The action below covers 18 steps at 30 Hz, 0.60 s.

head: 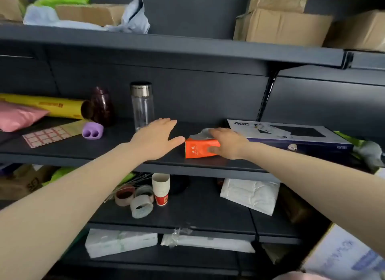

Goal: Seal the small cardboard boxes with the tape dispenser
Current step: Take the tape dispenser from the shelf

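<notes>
Two hands of ours reach onto the middle shelf (62, 152). Our right hand (228, 143) grips the orange tape dispenser (196, 149), which lies close to the shelf's front edge. The thumb (213, 149) presses the dispenser's front face and the other fingers (217, 131) curl over the grey roll (199, 135) on top. The dispenser's toothed end points left and is uncovered. Our left hand (155, 139) hovers just beside that end, palm down, its fingers (166, 122) straight and slightly spread. We cannot tell whether the thumb tip touches the teeth. A flat AOC box (302, 133) lies just behind our right wrist, closing off that side. Bare shelf runs left from our left hand to a purple holder (92, 130). A clear bottle (142, 106) stands behind the left fingertips.
</notes>
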{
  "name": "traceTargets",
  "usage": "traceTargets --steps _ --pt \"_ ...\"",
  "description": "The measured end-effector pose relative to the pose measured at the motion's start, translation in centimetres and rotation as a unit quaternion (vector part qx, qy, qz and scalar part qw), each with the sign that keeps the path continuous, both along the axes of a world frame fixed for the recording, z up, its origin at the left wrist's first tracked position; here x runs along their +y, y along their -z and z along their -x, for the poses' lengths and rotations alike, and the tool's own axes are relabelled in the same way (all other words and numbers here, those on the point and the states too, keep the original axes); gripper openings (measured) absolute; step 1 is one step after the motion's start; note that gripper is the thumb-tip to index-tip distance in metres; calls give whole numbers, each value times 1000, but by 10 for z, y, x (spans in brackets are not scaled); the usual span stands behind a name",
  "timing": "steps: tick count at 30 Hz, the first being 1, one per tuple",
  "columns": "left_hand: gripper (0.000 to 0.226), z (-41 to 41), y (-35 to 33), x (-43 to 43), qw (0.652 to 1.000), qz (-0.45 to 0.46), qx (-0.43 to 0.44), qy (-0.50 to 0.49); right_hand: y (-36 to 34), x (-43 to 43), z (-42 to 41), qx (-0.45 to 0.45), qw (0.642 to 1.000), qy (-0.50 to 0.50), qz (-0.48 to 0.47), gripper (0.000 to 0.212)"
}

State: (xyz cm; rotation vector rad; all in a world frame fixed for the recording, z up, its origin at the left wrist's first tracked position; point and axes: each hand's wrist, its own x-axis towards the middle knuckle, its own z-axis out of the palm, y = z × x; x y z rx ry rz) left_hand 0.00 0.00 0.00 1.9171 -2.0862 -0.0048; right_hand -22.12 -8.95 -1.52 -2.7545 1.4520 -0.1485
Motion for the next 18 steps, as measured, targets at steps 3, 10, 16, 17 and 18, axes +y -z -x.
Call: traceTargets --steps 3,10,16,17,18 --pt "74 -12 5 -14 1000 -6 -20 10 3 -11 -10 24 1000 20 1 66" --pt "72 -26 6 -41 999 -10 -26 46 13 -32 -21 44 997 52 -38 60" --pt "71 -28 11 -57 996 -24 -27 76 25 -37 -24 51 994 95 -6 69" --pt "71 -28 12 -59 996 -20 -26 82 27 -35 -23 47 994 96 11 68" --pt "70 -27 12 -62 996 -12 -21 87 28 -32 -21 39 995 91 30 66"
